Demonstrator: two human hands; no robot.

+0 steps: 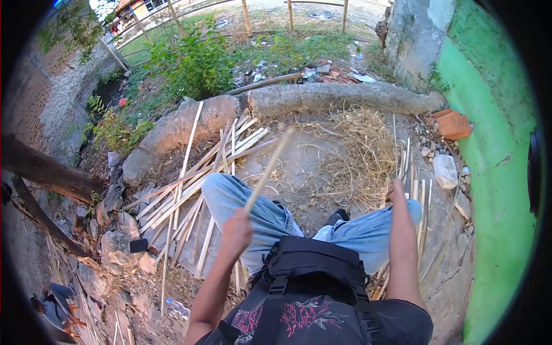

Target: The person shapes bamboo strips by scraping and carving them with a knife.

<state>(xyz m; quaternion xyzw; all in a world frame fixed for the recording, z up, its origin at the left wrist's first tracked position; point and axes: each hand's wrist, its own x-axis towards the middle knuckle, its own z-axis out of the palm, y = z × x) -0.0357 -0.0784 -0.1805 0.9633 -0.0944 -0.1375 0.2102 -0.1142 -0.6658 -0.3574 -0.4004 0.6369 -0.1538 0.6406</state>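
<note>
My left hand (pixel 236 231) is closed around the lower end of a bamboo strip (pixel 269 171), which points up and away from me over my left shin. My right hand (pixel 395 192) is beside my right knee, its fingers curled; whatever it may hold is hidden. Close to that hand lie several bamboo strips (pixel 424 208) along the ground. A large loose bundle of split bamboo strips (pixel 184 201) spreads out on the left, past my left knee. Beyond my feet is a heap of thin curled bamboo shavings (pixel 368 149).
A low stone kerb (pixel 345 98) runs across the front. To the right stand a green wall (pixel 497 190), an orange brick (pixel 453 124) and a white block (pixel 445 171). At the left are a dark log (pixel 52 172), a black phone-like object (pixel 138 246) and a plastic bottle (pixel 178 309).
</note>
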